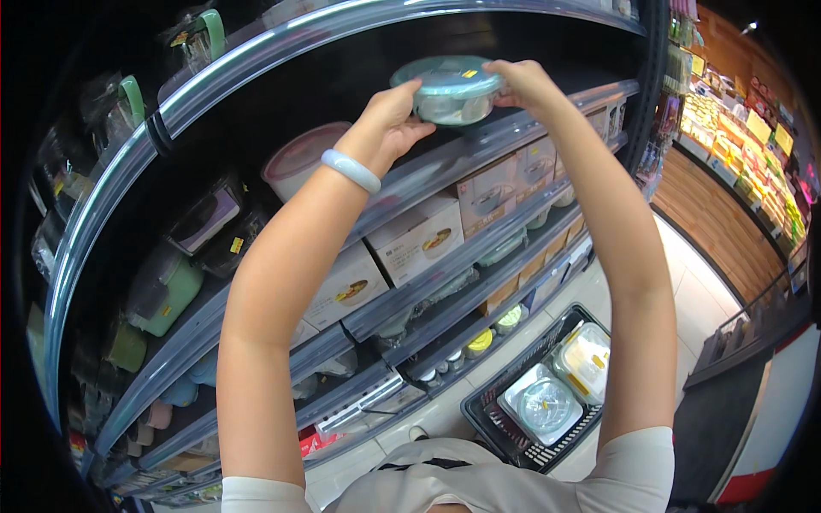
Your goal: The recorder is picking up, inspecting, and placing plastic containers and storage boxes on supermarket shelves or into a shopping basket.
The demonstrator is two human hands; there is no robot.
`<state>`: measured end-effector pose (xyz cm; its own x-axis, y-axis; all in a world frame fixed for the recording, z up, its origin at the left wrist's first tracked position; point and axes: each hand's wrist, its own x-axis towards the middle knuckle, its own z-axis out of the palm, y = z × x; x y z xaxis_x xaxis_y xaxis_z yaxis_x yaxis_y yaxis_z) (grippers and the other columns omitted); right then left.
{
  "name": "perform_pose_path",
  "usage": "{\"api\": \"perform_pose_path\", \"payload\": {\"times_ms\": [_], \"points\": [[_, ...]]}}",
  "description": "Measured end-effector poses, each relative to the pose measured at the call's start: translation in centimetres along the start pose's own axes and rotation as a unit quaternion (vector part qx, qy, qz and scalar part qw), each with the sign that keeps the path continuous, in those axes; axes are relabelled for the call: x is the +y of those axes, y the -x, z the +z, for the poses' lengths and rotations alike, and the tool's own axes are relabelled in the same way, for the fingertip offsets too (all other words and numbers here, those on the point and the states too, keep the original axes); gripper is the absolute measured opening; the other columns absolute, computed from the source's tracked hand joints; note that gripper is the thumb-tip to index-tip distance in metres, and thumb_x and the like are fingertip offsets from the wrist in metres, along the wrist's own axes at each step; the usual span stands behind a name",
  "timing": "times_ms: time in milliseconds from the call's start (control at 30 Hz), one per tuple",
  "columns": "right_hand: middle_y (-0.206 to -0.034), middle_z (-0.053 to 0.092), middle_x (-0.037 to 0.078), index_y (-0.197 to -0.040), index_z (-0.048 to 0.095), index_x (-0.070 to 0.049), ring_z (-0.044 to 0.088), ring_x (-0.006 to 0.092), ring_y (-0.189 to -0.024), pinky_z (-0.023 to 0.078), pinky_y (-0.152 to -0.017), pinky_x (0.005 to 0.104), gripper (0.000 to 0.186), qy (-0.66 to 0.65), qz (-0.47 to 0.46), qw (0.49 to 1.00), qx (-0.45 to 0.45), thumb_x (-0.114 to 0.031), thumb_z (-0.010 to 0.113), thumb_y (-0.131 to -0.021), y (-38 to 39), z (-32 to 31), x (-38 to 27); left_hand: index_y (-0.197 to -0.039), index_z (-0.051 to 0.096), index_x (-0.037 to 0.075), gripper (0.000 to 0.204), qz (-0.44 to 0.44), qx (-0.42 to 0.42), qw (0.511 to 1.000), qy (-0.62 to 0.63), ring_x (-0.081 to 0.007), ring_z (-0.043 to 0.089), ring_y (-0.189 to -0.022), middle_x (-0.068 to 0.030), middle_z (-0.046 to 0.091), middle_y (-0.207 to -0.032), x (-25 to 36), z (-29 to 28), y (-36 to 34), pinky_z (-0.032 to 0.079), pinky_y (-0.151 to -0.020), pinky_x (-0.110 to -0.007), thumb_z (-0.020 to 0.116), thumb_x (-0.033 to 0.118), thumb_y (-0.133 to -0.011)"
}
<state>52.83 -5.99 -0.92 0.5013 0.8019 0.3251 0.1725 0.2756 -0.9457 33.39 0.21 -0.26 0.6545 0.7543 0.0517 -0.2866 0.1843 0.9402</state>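
Observation:
Both my arms reach up to a dark shelf. Between my hands is a round, clear food container (451, 85) with a teal lid and a small yellow sticker on top. My left hand (395, 121) grips its left side, thumb near the lid's rim and fingers below. My right hand (523, 84) holds the right side, fingers closed at the lid's edge. The container is roughly level, close to the shelf's front rail (547, 120); whether it touches the shelf, I cannot tell. Left of my hands, a pink-lidded tub (299, 158) sits on the same shelf.
Boxed goods (419, 239) line the shelf below. Green-lidded containers (167, 295) stand at the left. On the floor, a black basket (479, 410) holds several clear containers. A lit display of packaged goods (744, 145) is at the far right.

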Motion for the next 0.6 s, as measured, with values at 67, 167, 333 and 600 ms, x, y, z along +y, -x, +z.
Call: {"api": "perform_pose_path", "payload": {"times_ms": [67, 167, 333, 600], "points": [[-0.084, 0.058, 0.017, -0.091, 0.055, 0.013, 0.060, 0.0218, -0.069, 0.054, -0.057, 0.0297, 0.035, 0.002, 0.022, 1.000, 0.001, -0.016, 0.062, -0.073, -1.5, 1.1, 1.4, -0.129, 0.024, -0.004, 0.051, -0.004, 0.011, 1.000, 0.006, -0.0394, 0.022, -0.126, -0.0276, 0.018, -0.136, -0.4, -0.7, -0.5, 0.019, -0.104, -0.050, 0.046, 0.017, -0.089], [-0.064, 0.053, 0.004, -0.076, 0.057, 0.002, 0.053, 0.0114, -0.053, 0.050, -0.049, 0.0231, 0.023, 0.005, 0.042, 0.999, -0.010, -0.020, 0.060, -0.076, -2.1, 3.3, 2.2, -0.126, 0.031, 0.000, 0.042, -0.016, 0.051, 0.997, 0.048, -0.0278, 0.031, -0.124, -0.0164, 0.029, -0.136, -1.1, -2.8, -2.5, 0.020, -0.105, -0.042, 0.045, 0.012, -0.089], [-0.065, 0.051, 0.004, -0.085, 0.059, 0.004, 0.050, 0.0101, -0.055, 0.049, -0.051, 0.0225, 0.025, 0.041, 0.065, 0.997, -0.020, -0.020, 0.059, -0.079, -2.6, 3.2, 3.6, -0.121, 0.038, 0.001, 0.034, -0.021, 0.099, 0.993, 0.066, -0.0241, 0.038, -0.119, -0.0134, 0.035, -0.132, -2.3, -2.8, -2.6, 0.028, -0.101, -0.038, 0.043, 0.006, -0.088], [-0.066, 0.052, 0.004, -0.087, 0.059, 0.004, 0.049, 0.0099, -0.051, 0.048, -0.051, 0.0228, 0.028, 0.036, 0.073, 0.996, -0.036, -0.023, 0.059, -0.079, -3.8, 3.7, 4.7, -0.120, 0.038, -0.001, 0.035, -0.019, 0.117, 0.993, 0.023, -0.0220, 0.033, -0.122, -0.0123, 0.033, -0.133, -2.1, -2.7, -2.2, 0.021, -0.104, -0.037, 0.045, 0.006, -0.087]]}}
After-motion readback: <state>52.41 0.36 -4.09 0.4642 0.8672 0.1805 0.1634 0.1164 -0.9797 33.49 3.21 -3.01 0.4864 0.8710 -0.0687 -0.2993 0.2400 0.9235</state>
